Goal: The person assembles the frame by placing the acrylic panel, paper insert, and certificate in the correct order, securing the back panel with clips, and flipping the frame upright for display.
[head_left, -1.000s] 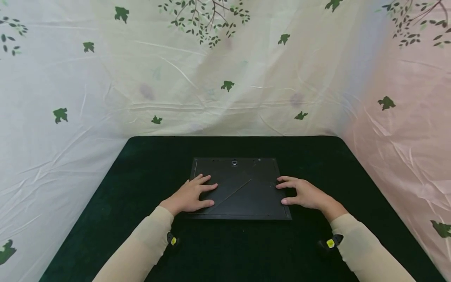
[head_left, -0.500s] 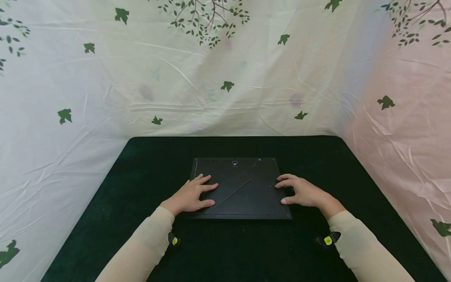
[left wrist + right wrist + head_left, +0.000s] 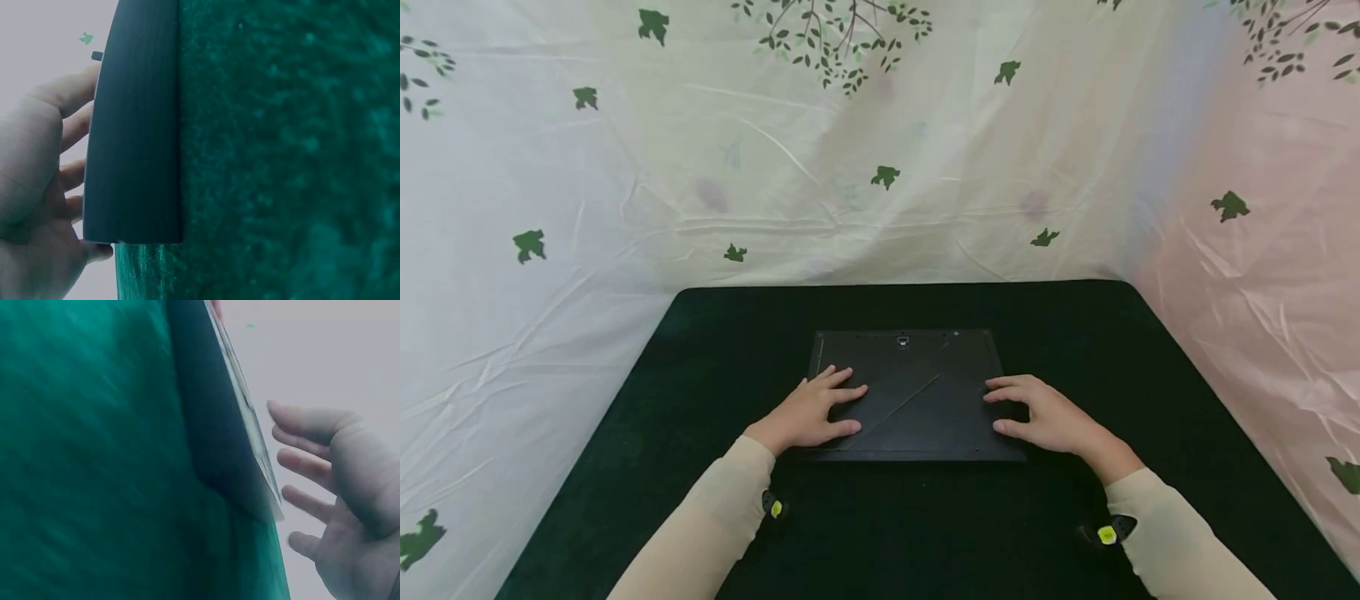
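A black picture frame [image 3: 925, 421] lies on the dark green tabletop with its back up. A small metal hanger [image 3: 903, 342] sits near its far edge, and a thin slanted line crosses the backing. My left hand [image 3: 812, 410] rests on the frame's left part, fingers spread. In the left wrist view, the frame's thick side [image 3: 134, 144] stands beside that hand [image 3: 31, 156]. Over the right edge hovers my right hand [image 3: 1048, 414], thumb and fingers apart. The right wrist view shows a gap between its fingertips and the frame [image 3: 212, 412].
The dark green cloth-covered table [image 3: 917, 533] runs back to a pale curtain [image 3: 805, 192] printed with green leaves. Pinkish curtain [image 3: 1262, 275] hangs along the right side. Each sleeve has a small black wrist device with a yellow mark.
My right hand shifts slightly and its wrist moves right and nearer to me. The left hand keeps its place on the frame. The head view tilts a little.
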The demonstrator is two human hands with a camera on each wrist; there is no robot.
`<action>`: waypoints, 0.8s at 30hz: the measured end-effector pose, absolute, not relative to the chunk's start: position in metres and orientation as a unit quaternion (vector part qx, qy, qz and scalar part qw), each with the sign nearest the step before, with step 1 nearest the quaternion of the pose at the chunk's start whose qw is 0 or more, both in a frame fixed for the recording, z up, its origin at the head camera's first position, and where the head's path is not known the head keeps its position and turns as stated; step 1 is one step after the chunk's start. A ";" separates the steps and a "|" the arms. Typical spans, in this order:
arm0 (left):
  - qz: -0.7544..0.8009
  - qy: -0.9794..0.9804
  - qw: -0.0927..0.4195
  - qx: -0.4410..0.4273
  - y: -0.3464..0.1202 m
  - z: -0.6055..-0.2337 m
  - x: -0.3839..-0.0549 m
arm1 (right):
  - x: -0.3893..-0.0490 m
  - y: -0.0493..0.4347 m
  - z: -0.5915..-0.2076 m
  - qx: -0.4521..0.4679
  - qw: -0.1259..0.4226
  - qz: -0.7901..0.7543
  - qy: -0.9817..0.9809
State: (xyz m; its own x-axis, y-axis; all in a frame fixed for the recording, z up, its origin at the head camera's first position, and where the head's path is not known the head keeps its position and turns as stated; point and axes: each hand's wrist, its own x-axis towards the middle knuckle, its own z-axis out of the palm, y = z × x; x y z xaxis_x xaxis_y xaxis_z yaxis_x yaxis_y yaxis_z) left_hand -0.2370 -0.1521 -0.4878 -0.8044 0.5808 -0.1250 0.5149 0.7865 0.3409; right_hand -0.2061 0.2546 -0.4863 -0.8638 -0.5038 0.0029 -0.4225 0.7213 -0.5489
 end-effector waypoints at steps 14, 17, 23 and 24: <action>0.134 0.943 0.116 0.282 -0.151 -0.487 -0.238 | -0.192 0.233 -0.496 -0.288 0.058 -0.254 0.921; 0.132 0.943 0.115 0.283 -0.151 -0.489 -0.239 | -0.192 0.233 -0.496 -0.281 0.068 -0.256 0.922; 0.137 0.942 0.114 0.286 -0.152 -0.491 -0.238 | -0.192 0.233 -0.498 -0.271 0.077 -0.260 0.924; 0.137 0.942 0.114 0.286 -0.152 -0.491 -0.238 | -0.192 0.233 -0.498 -0.269 0.078 -0.262 0.923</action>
